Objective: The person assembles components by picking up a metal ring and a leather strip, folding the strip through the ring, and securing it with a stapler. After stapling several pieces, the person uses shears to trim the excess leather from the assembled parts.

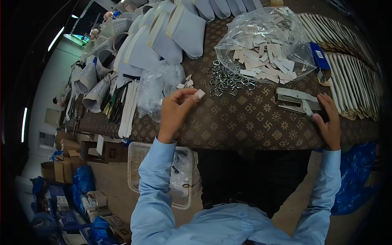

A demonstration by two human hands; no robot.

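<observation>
My left hand point(174, 113) pinches a small white piece point(199, 94) between thumb and fingertips, just above the brown patterned cloth point(245, 122). At the right, my right hand point(330, 120) is closed around the rear end of a silver stapler point(296, 100), whose jaws point left. Between the hands and farther back lies a heap of metal rings point(228, 79). Behind it, a clear plastic bag point(261, 30) holds many white and beige pieces point(267, 61). A few small pieces point(188, 83) lie beyond my left fingertips.
A crumpled clear bag point(157, 83) and grey-white shaped panels point(185, 32) are at the left rear. Folded strips point(351, 83) and a blue box point(319, 56) stand at the right. A white plastic basket point(139, 167) is below the table edge.
</observation>
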